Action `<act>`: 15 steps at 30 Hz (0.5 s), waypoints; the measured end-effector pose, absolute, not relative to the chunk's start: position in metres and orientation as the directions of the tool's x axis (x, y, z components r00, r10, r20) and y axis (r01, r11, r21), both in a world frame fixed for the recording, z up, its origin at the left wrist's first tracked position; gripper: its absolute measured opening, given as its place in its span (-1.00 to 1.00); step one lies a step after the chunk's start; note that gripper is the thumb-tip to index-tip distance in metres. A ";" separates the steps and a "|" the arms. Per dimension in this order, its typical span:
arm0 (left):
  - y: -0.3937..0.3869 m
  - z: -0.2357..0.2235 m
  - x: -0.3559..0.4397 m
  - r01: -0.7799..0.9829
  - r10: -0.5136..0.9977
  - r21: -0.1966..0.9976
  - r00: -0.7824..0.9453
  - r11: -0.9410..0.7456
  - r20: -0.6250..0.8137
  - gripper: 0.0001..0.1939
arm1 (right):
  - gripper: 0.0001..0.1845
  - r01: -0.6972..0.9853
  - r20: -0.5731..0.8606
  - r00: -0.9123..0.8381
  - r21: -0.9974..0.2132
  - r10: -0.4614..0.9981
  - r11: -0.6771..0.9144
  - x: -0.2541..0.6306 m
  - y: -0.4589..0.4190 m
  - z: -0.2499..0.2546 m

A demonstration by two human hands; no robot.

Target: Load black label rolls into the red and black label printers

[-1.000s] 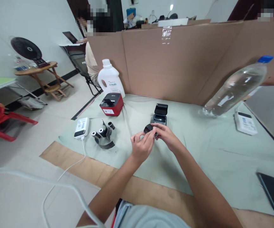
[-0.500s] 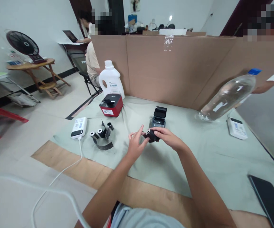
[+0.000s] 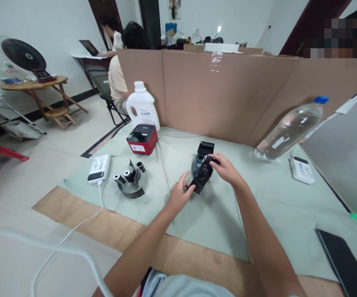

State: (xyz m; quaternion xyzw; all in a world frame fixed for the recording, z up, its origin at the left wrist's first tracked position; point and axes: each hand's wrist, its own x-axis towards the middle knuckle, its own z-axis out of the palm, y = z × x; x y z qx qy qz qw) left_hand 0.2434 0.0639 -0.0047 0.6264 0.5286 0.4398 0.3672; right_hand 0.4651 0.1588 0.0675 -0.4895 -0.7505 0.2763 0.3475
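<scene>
My left hand (image 3: 179,194) pinches the lower end of a black strip of tape (image 3: 202,178) that is pulled out from a roll. My right hand (image 3: 226,168) grips the upper end with the roll, right beside a small dark label printer (image 3: 201,156) whose lid stands up. Both hands hover just above a pale green cloth (image 3: 268,206). To the left lie several small black rolls and a curled black strip (image 3: 130,180).
A red printer (image 3: 142,139) and a white jug (image 3: 142,105) stand at the back left, with a white power bank (image 3: 99,168) and its cable nearer. A water bottle (image 3: 288,128), a white device (image 3: 301,169) and a dark phone (image 3: 342,260) are on the right. A cardboard wall (image 3: 228,90) closes the back. A person sits beyond it.
The hands have drawn apart and a length of black tape now stretches between them; the right hand has moved up to the dark printer. The view has shifted slightly.
</scene>
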 end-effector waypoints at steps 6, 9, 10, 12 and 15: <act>0.071 -0.012 0.252 0.254 0.980 0.952 0.143 -0.169 0.136 -0.29 | -0.57 0.779 0.171 -0.238 -0.554 0.956 0.293 0.452 0.208 0.052; 0.075 -0.012 0.247 0.351 0.986 0.925 0.133 -0.142 0.101 -0.32 | -0.55 0.862 0.085 -0.245 -0.438 0.966 0.257 0.441 0.216 0.048; 0.075 -0.011 0.246 0.411 0.988 0.902 0.130 -0.134 0.087 -0.32 | -0.55 0.880 0.072 -0.238 -0.406 0.968 0.247 0.439 0.218 0.048; 0.076 -0.009 0.243 0.539 0.987 0.829 0.134 -0.148 0.088 -0.32 | -0.55 0.904 0.057 -0.225 -0.361 0.973 0.230 0.439 0.221 0.047; 0.078 -0.007 0.245 0.660 0.972 0.715 0.183 -0.232 0.147 -0.31 | -0.55 0.925 0.037 -0.232 -0.299 0.972 0.233 0.441 0.223 0.045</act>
